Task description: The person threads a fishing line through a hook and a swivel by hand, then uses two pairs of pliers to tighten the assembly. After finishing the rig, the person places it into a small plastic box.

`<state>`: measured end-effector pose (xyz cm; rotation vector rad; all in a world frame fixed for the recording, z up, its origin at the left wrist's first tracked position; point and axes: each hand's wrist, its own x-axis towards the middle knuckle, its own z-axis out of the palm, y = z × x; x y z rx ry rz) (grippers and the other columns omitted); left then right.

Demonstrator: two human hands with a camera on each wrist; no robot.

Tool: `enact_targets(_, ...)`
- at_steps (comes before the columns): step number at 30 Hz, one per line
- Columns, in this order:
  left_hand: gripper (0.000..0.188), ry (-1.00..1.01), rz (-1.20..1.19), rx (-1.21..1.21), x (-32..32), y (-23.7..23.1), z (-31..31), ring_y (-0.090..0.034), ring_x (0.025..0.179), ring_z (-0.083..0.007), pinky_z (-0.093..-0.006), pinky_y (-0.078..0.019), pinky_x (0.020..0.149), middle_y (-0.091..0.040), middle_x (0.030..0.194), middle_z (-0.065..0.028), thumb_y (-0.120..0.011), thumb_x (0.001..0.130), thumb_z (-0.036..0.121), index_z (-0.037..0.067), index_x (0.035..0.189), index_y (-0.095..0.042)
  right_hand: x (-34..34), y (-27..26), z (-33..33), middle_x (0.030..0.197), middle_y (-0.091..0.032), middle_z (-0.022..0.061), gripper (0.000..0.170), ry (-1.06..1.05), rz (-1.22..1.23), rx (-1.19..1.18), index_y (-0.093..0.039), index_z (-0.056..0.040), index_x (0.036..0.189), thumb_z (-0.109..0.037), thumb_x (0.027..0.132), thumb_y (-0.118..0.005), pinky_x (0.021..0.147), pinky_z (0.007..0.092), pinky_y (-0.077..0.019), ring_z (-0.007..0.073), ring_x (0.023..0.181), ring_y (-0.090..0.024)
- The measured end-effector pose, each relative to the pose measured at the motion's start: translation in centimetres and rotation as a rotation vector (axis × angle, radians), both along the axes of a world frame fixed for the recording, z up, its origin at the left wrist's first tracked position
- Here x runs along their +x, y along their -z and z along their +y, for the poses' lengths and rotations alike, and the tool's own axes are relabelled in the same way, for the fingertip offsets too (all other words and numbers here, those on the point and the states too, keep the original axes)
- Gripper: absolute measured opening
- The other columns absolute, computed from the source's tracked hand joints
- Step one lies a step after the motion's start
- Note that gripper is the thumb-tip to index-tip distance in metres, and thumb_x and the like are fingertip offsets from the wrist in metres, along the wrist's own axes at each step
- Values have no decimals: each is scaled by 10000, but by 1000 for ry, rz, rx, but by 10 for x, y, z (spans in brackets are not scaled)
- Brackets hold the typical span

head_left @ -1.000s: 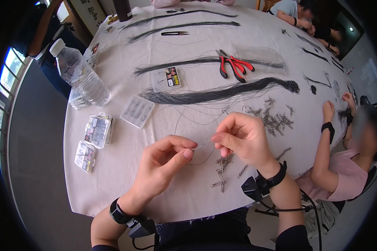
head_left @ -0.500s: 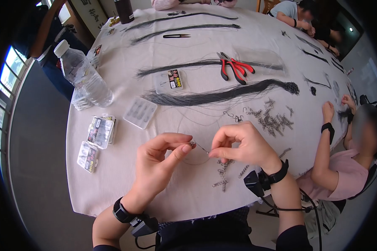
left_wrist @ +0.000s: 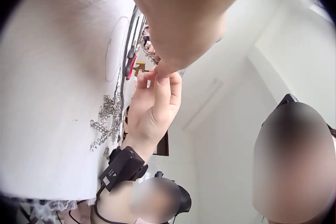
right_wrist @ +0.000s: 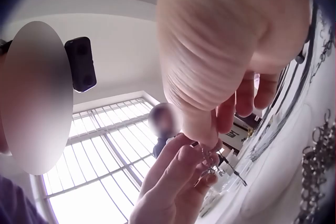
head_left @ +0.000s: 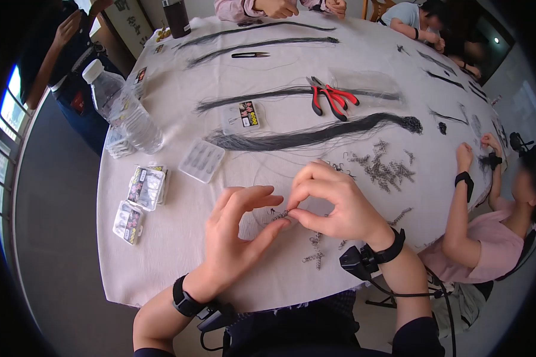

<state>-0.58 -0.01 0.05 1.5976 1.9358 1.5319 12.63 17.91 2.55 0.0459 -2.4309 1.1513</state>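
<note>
My right hand [head_left: 339, 199] pinches the end of a small chain of metal links [head_left: 275, 215] between thumb and forefinger. My left hand [head_left: 232, 232] faces it, forefinger raised apart from the thumb, thumb tip right by the pinching fingers. In the right wrist view the metal links [right_wrist: 209, 162] hang between the two hands, beside a thin dark stem [right_wrist: 233, 171]. The left wrist view shows the right hand [left_wrist: 155, 108] with its fingertips meeting behind the left hand [left_wrist: 184, 19], which hides the links there.
Chains of metal links [head_left: 381, 169] lie beyond and below the right hand. Dark line bundles [head_left: 315, 135], red-handled pliers [head_left: 333, 98], snips [head_left: 250, 55], hook boxes [head_left: 202, 159] and a water bottle [head_left: 131, 116] are on the cloth. A person [head_left: 482, 235] sits at the right.
Both hands have come together, the right moving left until its fingertips meet the links by the left thumb. The left forefinger has lifted away from its thumb.
</note>
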Motion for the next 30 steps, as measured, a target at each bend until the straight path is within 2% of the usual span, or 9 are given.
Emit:
enact_targets(2,461,-139,132,179,0,-3,2,-632,913,-231,-322,-493,755,-699,1053,-107,-819,769,22,17,1180,-609,3,-4,5,962,-629,26,135,44,-10,12,-707,-58,860,6,767,-780,814,309,-496,185,913,-614)
enact_targets(7,337,-277,209,248,-32,-4,6,-590,871,-241,-326,-474,746,-618,1009,-129,-667,816,-63,-6,1137,-584,31,-16,44,972,-626,57,102,338,38,167,-700,-51,860,-23,786,-764,867,342,-482,236,984,-604)
enact_targets(9,335,-321,220,171,-45,-5,7,-589,954,-284,-372,-484,798,-609,1087,-144,-676,819,-32,0,1140,-586,58,-24,68,994,-629,74,103,487,28,275,-698,-42,867,-22,788,-760,875,342,-478,246,991,-606)
enact_targets(11,345,-455,595,1,-56,0,8,-552,1084,-345,-431,-468,889,-568,1203,-163,-693,819,7,7,1147,-585,94,-32,91,1005,-632,81,98,655,-19,444,-695,-34,869,-22,789,-750,905,355,-467,262,1014,-603)
enact_targets(12,420,-427,521,-112,-60,5,5,-485,1217,-403,-484,-427,995,-500,1329,-203,-718,813,48,11,1204,-568,114,-34,105,1010,-633,81,97,713,-56,503,-689,-31,857,-24,783,-751,918,359,-458,273,1030,-596)
enact_targets(15,502,-437,541,-241,-60,14,3,-459,1276,-431,-499,-403,1055,-462,1392,-242,-735,813,81,11,1270,-540,173,-42,141,1010,-631,74,108,892,-194,780,-672,-44,810,-27,746,-757,952,380,-436,297,1058,-570)
enact_targets(22,565,-467,599,-332,-62,20,1,-407,1348,-465,-531,-361,1112,-416,1451,-293,-744,818,133,12,1322,-519,230,-35,194,947,-620,64,105,953,-504,927,-680,-85,740,-65,693,-771,927,414,-451,303,1053,-568)
enact_targets(25,561,-463,594,-321,-65,22,-1,-406,1350,-474,-537,-356,1115,-419,1450,-304,-740,826,138,9,1326,-520,220,-22,214,926,-635,78,86,816,-584,987,-698,-92,716,-87,680,-776,919,400,-463,317,1051,-571)
enact_targets(30,534,-455,578,-328,-68,22,-3,-416,1342,-487,-540,-357,1109,-437,1434,-326,-742,832,147,33,1314,-542,204,-6,237,941,-660,105,65,797,-703,723,-702,-82,711,-101,688,-760,906,400,-481,340,1021,-578)
